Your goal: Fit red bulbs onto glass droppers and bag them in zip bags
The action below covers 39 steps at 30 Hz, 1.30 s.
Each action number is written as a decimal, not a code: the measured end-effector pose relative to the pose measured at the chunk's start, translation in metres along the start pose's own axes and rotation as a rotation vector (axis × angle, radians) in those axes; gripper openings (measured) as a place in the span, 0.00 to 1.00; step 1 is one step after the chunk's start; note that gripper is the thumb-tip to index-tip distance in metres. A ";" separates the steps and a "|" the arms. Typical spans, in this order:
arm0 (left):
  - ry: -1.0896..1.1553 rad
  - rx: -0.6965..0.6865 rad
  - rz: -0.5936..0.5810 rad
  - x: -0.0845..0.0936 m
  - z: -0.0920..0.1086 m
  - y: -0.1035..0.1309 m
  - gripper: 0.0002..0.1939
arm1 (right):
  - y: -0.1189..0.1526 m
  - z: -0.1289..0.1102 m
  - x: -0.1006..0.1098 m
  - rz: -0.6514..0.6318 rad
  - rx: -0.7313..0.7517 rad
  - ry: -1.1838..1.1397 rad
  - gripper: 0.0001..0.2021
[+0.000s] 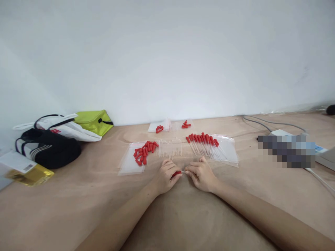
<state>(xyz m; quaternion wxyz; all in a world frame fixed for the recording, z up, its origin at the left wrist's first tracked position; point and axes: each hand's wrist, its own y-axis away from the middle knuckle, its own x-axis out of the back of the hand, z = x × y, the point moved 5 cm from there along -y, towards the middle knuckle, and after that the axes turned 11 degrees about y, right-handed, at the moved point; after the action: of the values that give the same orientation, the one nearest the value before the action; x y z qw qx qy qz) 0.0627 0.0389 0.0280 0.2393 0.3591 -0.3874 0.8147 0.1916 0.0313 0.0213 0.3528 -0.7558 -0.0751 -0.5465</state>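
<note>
My left hand is closed around a red rubber bulb. Between the fingertips of my right hand is a thin clear tube, its end meeting the bulb. Several loose red bulbs lie on clear plastic bags to the left. Behind my hands, thin clear tubes are laid side by side. Several tubes with red bulbs on their ends fan out at the right, partly over another clear bag.
Two small groups of red bulbs lie near the wall. At the left are a black cap, a white bag, a lime-green bag and a gold packet. Cables and a blurred-out object are at the right.
</note>
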 end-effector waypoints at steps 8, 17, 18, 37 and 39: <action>-0.017 -0.018 -0.026 -0.003 -0.003 0.000 0.09 | -0.002 -0.002 -0.007 -0.021 -0.003 0.008 0.12; 0.034 0.045 0.078 0.012 -0.010 -0.003 0.05 | -0.009 -0.002 0.005 -0.040 0.109 0.226 0.11; 0.040 0.054 0.099 0.013 -0.011 -0.002 0.05 | -0.009 -0.001 0.006 -0.040 0.106 0.275 0.10; 0.016 0.181 0.012 0.005 -0.018 -0.001 0.06 | -0.028 0.110 0.001 0.079 -0.801 0.431 0.12; 0.014 0.182 0.013 0.005 -0.018 -0.001 0.06 | -0.029 0.105 0.001 0.095 -0.752 0.434 0.11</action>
<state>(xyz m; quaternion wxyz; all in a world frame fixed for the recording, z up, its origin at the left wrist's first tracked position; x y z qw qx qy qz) 0.0529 0.0545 0.0240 0.2030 0.3710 -0.3123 0.8507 0.2585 0.1171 0.0197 0.0856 -0.7019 0.2399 -0.6652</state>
